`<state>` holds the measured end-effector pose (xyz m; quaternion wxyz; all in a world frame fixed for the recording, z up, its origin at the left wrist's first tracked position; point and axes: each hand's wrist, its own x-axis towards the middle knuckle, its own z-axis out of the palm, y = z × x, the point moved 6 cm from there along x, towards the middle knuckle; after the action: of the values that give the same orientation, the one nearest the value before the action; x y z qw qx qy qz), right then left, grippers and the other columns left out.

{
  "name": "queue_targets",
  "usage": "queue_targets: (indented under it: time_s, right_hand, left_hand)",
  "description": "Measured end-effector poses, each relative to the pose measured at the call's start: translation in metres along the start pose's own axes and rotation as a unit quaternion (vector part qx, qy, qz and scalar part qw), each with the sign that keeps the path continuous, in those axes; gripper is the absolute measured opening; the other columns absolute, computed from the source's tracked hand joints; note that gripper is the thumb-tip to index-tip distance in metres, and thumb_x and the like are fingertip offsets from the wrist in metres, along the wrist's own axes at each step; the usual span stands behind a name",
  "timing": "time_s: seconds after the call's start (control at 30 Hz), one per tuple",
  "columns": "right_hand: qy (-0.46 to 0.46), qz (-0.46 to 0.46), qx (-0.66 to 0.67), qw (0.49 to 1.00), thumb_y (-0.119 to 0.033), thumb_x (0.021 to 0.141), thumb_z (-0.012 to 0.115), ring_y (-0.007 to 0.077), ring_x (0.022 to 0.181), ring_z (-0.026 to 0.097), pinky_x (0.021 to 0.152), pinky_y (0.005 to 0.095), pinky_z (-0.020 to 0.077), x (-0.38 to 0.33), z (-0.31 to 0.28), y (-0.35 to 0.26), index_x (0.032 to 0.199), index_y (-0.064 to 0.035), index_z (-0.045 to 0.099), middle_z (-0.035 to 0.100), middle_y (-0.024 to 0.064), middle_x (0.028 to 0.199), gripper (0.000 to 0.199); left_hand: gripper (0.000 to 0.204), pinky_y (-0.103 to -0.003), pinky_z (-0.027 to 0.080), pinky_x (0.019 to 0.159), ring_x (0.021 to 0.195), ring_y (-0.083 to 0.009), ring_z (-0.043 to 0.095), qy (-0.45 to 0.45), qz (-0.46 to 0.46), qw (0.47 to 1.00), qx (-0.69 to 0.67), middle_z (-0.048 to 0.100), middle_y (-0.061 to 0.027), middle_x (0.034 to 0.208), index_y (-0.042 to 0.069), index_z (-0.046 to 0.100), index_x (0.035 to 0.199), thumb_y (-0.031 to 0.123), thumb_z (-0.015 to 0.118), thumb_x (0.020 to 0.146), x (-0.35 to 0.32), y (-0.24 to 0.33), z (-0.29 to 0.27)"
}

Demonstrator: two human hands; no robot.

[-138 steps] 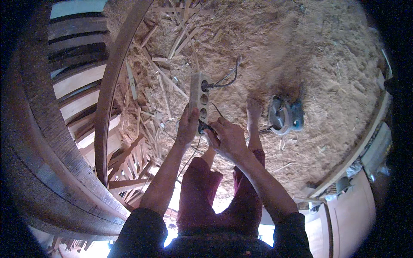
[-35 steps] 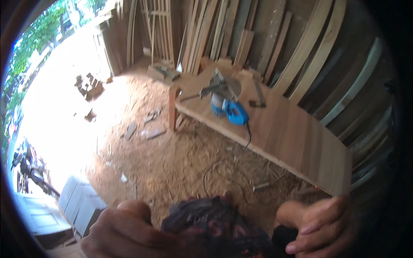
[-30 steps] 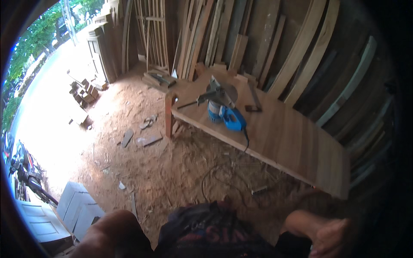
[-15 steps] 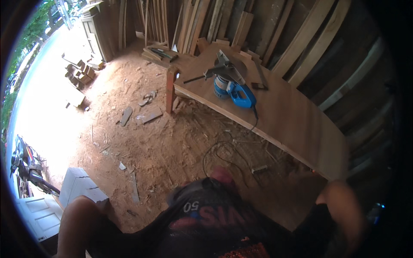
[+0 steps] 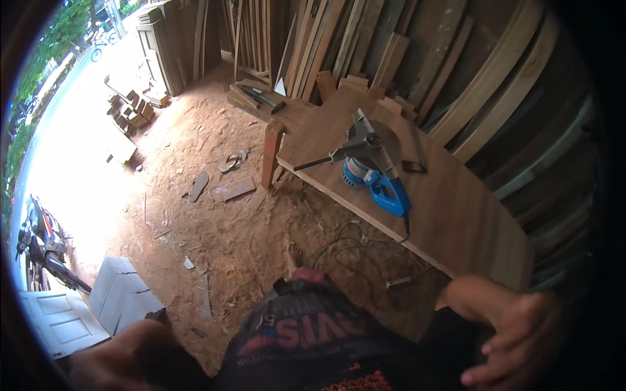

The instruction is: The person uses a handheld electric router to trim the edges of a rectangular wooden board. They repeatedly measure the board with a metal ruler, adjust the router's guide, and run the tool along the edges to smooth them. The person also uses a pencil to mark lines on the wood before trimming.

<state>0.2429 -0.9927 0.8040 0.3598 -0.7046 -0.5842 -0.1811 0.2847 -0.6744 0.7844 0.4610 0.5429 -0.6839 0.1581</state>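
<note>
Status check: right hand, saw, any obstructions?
Right hand loosely curled, nothing visible in it. Blue saw resting untouched on tabletop. Possible snag: cord over tabletop's edge.

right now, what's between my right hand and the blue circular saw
In the head view, wooden tabletop lies between your right hand and the blue circular saw, with the saw's dark cord nearest it.

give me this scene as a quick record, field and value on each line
right hand: at lower right, loosely curled, nothing visible in it; contact with the table cannot be told
left arm: at lower left, dark and blurred; its hand cannot be made out
on table: blue saw with grey metal plate facing up, metal tool beside it
cord: runs from saw to table edge
floor: wood scraps, sandals
wall side: leaning boards
lower left: white door
</note>
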Motion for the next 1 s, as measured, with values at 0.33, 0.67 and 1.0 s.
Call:
queue_targets:
  time_s: [0.33,0.67,1.0]
  right_hand:
    - [0.117,0.03,-0.078,0.99,-0.025,0.1,0.072,0.0064,0.081,0.072,0.068,0.0231,0.0525,0.017,0.028,0.152,0.12,-0.0271,0.073,0.074,-0.0145,0.099,0.02]
    - [0.185,0.105,-0.165,0.963,-0.029,0.106,0.061,0.0071,0.076,0.066,0.069,0.0241,0.0486,0.09,0.093,0.225,0.127,-0.0296,0.067,0.071,-0.016,0.109,0.022]
    - [0.351,0.395,-0.414,0.741,-0.022,0.094,0.075,0.0253,0.086,0.069,0.078,0.033,0.054,0.078,0.121,0.255,0.126,0.0004,0.068,0.073,0.0124,0.108,0.04]
  left_hand:
    - [0.04,-0.033,0.059,0.075,0.084,-0.0211,0.078,0.039,-0.156,0.986,-0.049,0.077,0.0033,0.113,0.025,0.072,0.132,0.023,0.077,0.092,0.016,-0.176,0.002]
    - [0.037,-0.035,0.06,0.071,0.087,-0.0252,0.077,-0.002,0.014,0.985,-0.173,0.074,0.0034,0.109,0.023,0.07,0.128,0.026,0.077,0.092,-0.045,-0.278,-0.086]
    - [0.026,-0.026,0.054,0.069,0.076,-0.0182,0.071,0.126,-0.086,0.962,-0.226,0.07,-0.0026,0.078,0.009,0.071,0.101,0.034,0.066,0.097,-0.091,-0.363,-0.139]
